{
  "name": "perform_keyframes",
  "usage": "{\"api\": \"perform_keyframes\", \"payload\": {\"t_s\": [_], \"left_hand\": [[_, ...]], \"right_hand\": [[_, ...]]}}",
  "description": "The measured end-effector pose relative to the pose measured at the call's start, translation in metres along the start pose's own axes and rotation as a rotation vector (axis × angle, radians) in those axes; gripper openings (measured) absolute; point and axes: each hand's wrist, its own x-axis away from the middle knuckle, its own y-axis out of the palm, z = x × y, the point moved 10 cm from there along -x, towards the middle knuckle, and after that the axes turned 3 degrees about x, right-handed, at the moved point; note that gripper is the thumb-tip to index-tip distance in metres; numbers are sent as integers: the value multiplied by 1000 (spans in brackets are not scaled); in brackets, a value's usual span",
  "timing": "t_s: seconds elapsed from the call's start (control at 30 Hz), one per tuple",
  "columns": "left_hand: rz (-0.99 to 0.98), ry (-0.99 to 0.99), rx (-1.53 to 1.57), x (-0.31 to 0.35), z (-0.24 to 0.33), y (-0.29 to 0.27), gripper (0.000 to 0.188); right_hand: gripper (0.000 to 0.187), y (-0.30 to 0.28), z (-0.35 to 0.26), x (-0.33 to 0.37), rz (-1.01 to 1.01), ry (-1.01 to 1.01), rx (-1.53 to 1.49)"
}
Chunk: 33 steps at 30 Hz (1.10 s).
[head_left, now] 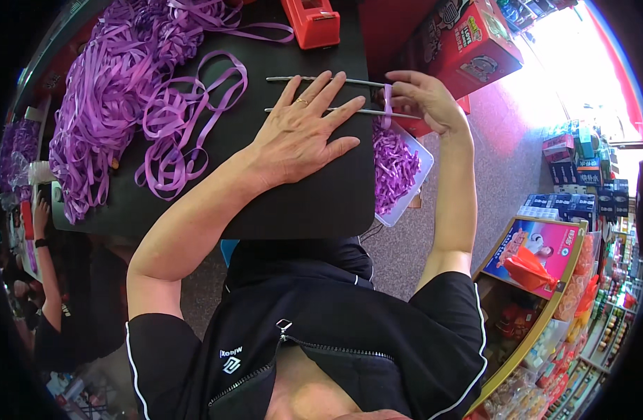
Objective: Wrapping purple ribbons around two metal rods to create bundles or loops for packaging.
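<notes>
My left hand [309,126] lies flat with fingers spread across two thin metal rods [285,78], pressing them to the black table [300,210]. The rods run side by side and stick out past the table's right edge. Around their outer ends sits a short loop of purple ribbon [387,105], pinched in at its middle. My right hand [433,103] is at those ends, its fingers bent and closed at the ribbon; the fingertips are partly hidden. Below the rods, a pale plastic bin [424,168] holds many small purple ribbon pieces [395,168].
A large tangled heap of purple ribbon [118,91] covers the table's left side. At the far edge stands a red tape dispenser [314,24]. Red boxes [468,49] stand beyond my right hand. Another person's arm [48,273] shows at left. Shelves and a display case [531,259] line the right.
</notes>
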Motion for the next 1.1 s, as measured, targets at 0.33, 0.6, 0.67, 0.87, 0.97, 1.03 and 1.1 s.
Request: {"api": "perform_keyframes", "payload": {"t_s": [0.33, 0.6, 0.67, 0.87, 0.97, 1.03, 1.1], "left_hand": [[4, 5, -7, -1, -1, 1, 57], [2, 4, -14, 0, -2, 0, 57], [7, -3, -14, 1, -2, 2, 56], [7, 5, -9, 0, 0, 0, 55], [3, 11, -9, -1, 0, 1, 54], [0, 15, 0, 1, 0, 1, 54], [11, 22, -18, -3, 2, 1, 54]], "right_hand": [[25, 19, 32, 17, -124, 36, 53], [27, 7, 17, 24, -147, 58, 87], [28, -31, -6, 21, 149, -79, 441], [25, -11, -37, 9, 159, -282, 403], [26, 10, -15, 0, -42, -107, 208], [26, 6, -6, -2, -34, -55, 87], [27, -18, 0, 11, 17, -60, 67]]}}
